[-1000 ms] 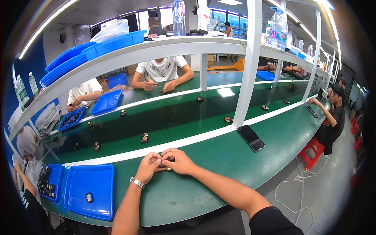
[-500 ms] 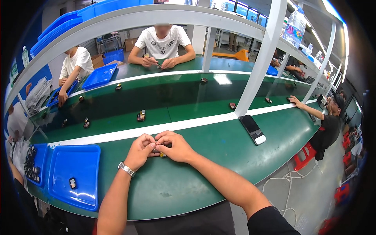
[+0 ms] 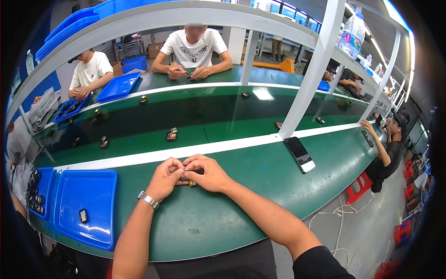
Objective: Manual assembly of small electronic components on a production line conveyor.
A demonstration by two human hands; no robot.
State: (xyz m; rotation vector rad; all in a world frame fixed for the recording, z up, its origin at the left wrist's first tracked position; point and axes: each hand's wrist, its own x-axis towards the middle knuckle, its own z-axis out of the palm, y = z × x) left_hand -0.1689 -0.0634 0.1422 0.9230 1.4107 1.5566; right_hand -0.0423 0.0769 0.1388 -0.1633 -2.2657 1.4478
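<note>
My left hand (image 3: 166, 179) and my right hand (image 3: 208, 176) meet over the green table (image 3: 223, 209). Their fingers pinch a small dark electronic part (image 3: 192, 182) with a yellow piece at its lower side. Fingertips cover most of it, so its exact kind is hidden. To the left of my hands lies a blue tray (image 3: 95, 186), and one similar small black part (image 3: 83, 215) rests in it. A silver watch (image 3: 148, 199) circles my left wrist.
Beyond a white rail (image 3: 209, 148), a dark green belt (image 3: 218, 118) carries several small parts (image 3: 172, 135). A phone (image 3: 299, 154) lies by a white post (image 3: 306, 79). Another blue tray (image 3: 45, 186) holds many black parts. Co-workers sit across (image 3: 195, 51) and at the right (image 3: 392, 153).
Parts on the belt have shifted slightly right. The co-worker at the right has drawn a hand back from the belt, and one at far left has pulled an arm in. My hands barely move.
</note>
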